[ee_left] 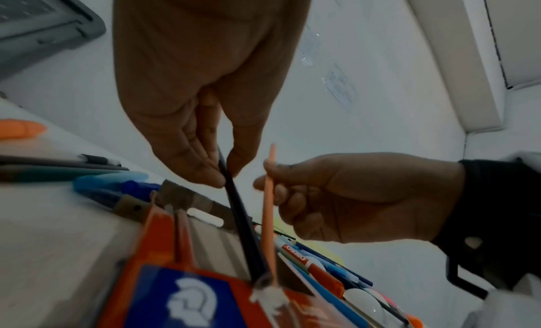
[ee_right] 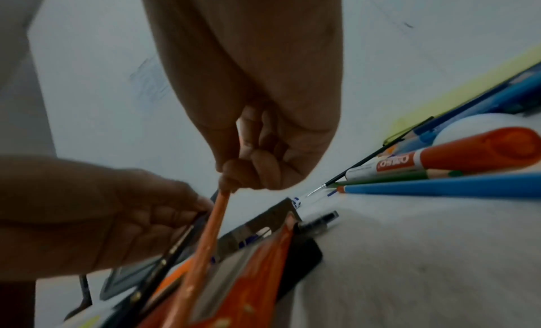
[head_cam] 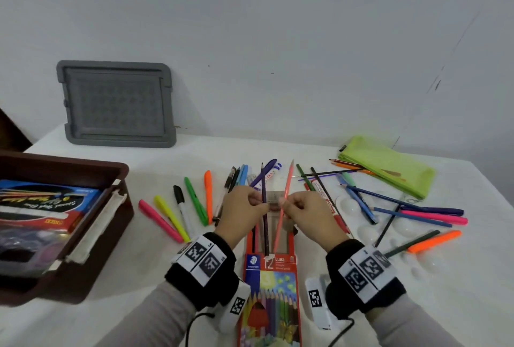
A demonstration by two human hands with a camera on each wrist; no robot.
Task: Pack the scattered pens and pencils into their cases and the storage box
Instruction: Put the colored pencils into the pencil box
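Note:
An orange coloured-pencil case (head_cam: 269, 280) lies open on the white table in front of me. My left hand (head_cam: 260, 202) pinches a dark purple pencil (head_cam: 266, 231), and my right hand (head_cam: 285, 203) pinches a salmon-pink pencil (head_cam: 289, 177). Both pencils slant down with their lower ends at the case's mouth. The left wrist view shows the left hand (ee_left: 224, 174) on the dark pencil (ee_left: 243, 224) beside the pink pencil (ee_left: 268, 217), over the case (ee_left: 181, 293). In the right wrist view, the right hand (ee_right: 234, 182) holds the pink pencil (ee_right: 205, 245).
A brown storage box (head_cam: 119, 170) with packets inside stands at the left. A grey lid (head_cam: 116, 104) leans on the wall. Highlighters (head_cam: 178, 207) lie left of the hands. Loose pens and pencils (head_cam: 403, 207) and a green pouch (head_cam: 389, 165) lie to the right.

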